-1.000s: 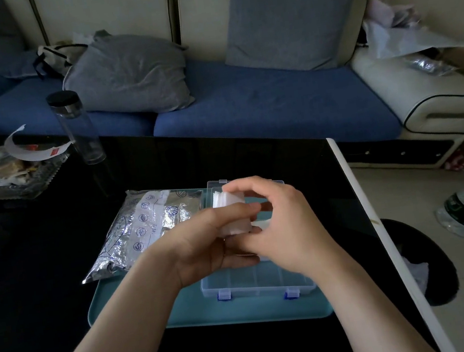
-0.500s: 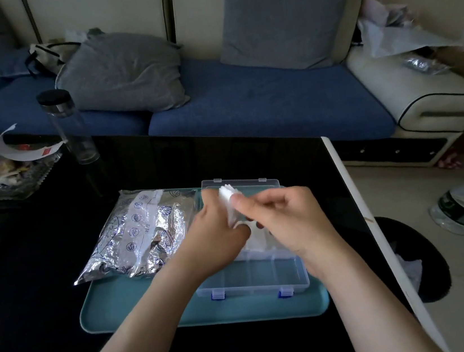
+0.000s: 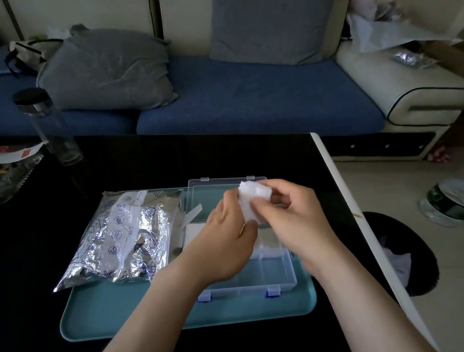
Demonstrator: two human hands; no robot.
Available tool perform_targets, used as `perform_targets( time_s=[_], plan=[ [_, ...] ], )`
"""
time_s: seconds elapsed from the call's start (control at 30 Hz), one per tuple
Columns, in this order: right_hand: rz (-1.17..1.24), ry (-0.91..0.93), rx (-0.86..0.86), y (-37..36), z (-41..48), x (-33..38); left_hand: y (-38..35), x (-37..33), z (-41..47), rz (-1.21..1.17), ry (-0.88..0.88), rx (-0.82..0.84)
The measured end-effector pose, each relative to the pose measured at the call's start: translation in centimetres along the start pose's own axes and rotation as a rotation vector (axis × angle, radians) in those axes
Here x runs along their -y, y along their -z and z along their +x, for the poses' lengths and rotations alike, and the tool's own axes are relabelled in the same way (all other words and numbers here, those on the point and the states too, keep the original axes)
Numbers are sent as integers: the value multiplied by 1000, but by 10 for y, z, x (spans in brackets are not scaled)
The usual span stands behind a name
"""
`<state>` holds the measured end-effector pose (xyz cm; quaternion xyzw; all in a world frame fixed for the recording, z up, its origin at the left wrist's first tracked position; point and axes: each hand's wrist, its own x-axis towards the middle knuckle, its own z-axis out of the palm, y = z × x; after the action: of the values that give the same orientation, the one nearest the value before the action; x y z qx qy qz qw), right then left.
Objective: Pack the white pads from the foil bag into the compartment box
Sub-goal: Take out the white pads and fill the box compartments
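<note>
Pinching a wad of pads point(image 3: 254, 199) between both hands, up in the air over the open box point(image 3: 270, 274). Gripped from below by left hand point(image 3: 225, 244), thumb and fingers curled on the lower edge. Gripped at the top right by right hand point(image 3: 295, 220), fingertips closed on it. Box sitting on the tray point(image 3: 119, 312), lid point(image 3: 213, 197) laid back flat (clear, so the teal shows through). Foil bag point(image 3: 121, 237) lying just left of the box, on the tray's far-left part, atop the black table point(image 3: 19, 292).

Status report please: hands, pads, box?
Left hand and right hand both pinch pads above open box. Bag left of box, on tray. Nothing blocks box.
</note>
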<state>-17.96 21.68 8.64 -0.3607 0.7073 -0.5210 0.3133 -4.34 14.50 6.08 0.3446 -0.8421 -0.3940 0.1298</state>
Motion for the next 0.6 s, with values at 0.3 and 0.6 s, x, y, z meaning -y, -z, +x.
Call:
perform_targets(
  time_s=[0.3,0.6],
  plan=[
    [-483,-201,13,10,19,-34,3,17,10,452,-32,9],
    [-908,-90,134,2,18,-16,-3,19,24,586,-19,48]
  ],
)
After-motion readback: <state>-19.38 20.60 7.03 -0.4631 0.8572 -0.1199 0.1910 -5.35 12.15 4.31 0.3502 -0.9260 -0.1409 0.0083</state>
